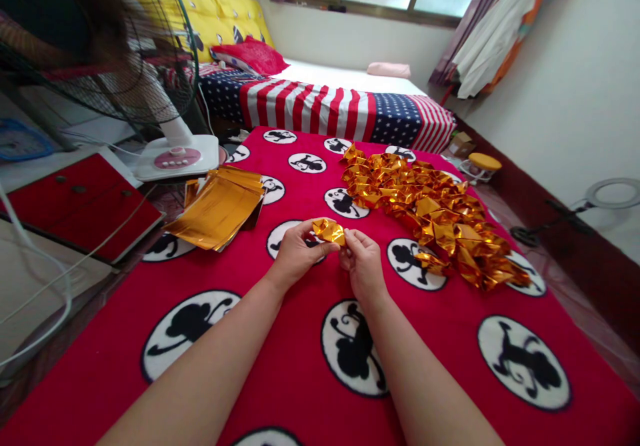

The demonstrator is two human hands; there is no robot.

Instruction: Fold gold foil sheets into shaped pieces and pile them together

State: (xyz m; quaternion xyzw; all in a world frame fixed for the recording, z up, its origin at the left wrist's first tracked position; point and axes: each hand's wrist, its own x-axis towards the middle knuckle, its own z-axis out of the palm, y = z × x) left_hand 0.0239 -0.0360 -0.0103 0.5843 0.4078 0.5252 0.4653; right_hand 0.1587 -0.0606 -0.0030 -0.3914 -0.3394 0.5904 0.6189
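Note:
Between my two hands is a small folded piece of gold foil paper (329, 231), held just above the red cloth. My left hand (296, 251) pinches its left end with thumb and fingers. At its right end, the fingertips of my right hand (364, 259) close on the edge. To the left lies a stack of flat gold foil sheets (220, 207). A large heap of folded gold foil pieces (430, 209) spreads over the cloth on the right, with one piece (431, 263) at its near edge.
The red cloth (280, 379) has round black-and-white figures. A fan (175, 149) stands at the left by a red-fronted cabinet (80, 203). Behind is a bed with a stars-and-stripes cover (310, 109). A ring light (613, 193) and yellow stool (485, 161) are on the right.

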